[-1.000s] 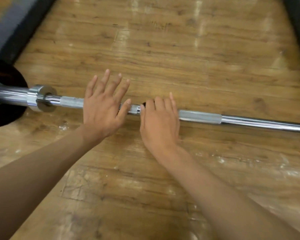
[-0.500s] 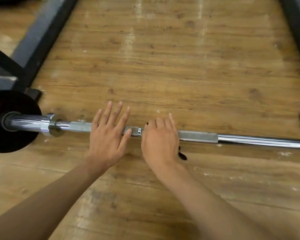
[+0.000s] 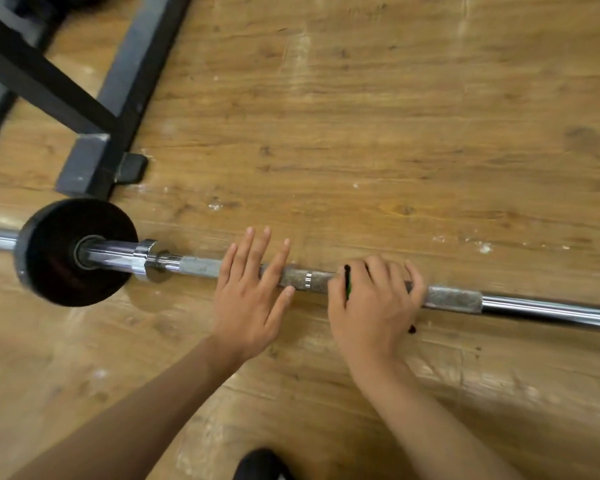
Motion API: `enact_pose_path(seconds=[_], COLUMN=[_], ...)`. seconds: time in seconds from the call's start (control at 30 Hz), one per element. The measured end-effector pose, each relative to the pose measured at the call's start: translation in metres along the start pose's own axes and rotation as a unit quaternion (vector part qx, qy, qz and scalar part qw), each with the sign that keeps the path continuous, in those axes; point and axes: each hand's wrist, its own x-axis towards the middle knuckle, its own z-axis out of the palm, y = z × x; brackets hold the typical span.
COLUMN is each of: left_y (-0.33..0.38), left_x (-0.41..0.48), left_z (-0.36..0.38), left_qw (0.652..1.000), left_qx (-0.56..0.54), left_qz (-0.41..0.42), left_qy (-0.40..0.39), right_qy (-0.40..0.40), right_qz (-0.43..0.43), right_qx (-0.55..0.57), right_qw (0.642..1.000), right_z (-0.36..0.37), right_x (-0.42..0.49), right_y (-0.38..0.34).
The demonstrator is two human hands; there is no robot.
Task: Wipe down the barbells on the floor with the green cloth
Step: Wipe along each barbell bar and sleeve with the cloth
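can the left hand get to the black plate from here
Probably yes: the left hand lies flat on the barbell, and only bare shaft and the chrome collar lie between it and the black plate.

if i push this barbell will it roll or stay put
Likely rolls: the barbell rides on a round plate over smooth floor. Probably heavy and stiff: thick steel shaft. The flat left hand seems to steady it.

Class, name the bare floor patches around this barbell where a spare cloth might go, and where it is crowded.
Free: the wooden floor beyond the barbell, right of the rack frame; the near floor outside either forearm. Crowded: mid-bar, where the left hand rests and the right hand grips the green cloth, and around the weight plate.
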Motion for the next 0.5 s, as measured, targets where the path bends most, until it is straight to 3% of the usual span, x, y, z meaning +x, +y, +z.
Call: enact_pose_path(seconds=[0.13,0.3,0.5], left_y=[-0.001,0.003,-0.003], left_x=[-0.001,0.001,-0.017], left_z=[-0.011,-0.069,-0.187], left_qw=[0.995,0.964,0.955], left_qx=[0.033,0.078,0.126], left_qz=[-0.004,-0.008,0.039], left_qy=[-0.092,-0.255,-0.267], right_qy=[0.009,-0.03,-0.094], right_qz=[-0.048,0.004,0.027], right_qx=[0.015,0.041,0.058], right_qw=[0.999,0.999,0.993], right_z=[-0.003,-0.007,-0.018], right_x=[-0.009,-0.002,0.009], right_y=[0.014,0.007,0.004])
